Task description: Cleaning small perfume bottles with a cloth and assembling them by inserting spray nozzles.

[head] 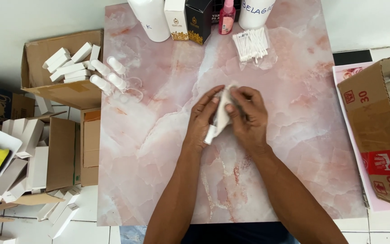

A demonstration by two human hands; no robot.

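Hands met over the middle of the pink marble table [159, 149], and between them was a small white item [220, 115], thin and crinkled like a wrapper or a little carton, too crumpled to name surely. It stood tilted, its lower end near the tabletop, seemingly kept close to the surface so both hands could work it at once. The left hand [202, 118] lay along its left side, fingers [213, 97] stretched and pressed flat against it with the thumb underneath. The right hand [248, 115] curled over the top, its fingers [240, 96] bent and pinched tight on the upper edge. Neither hand was spread; both were closed on the item. Supplies sat within reach around them: clear spray bottles [109, 74] lay at the table's left edge, beside a cardboard box [37, 56] of small white cartons [71, 63]. At the far edge stood a white bottle [152, 18], a white box [176, 18], a black box [198, 20], and a pink bottle [227, 18], with a bag of cotton swabs [251, 43] just before them. A large carton [375, 117] stood to the right, off the table.
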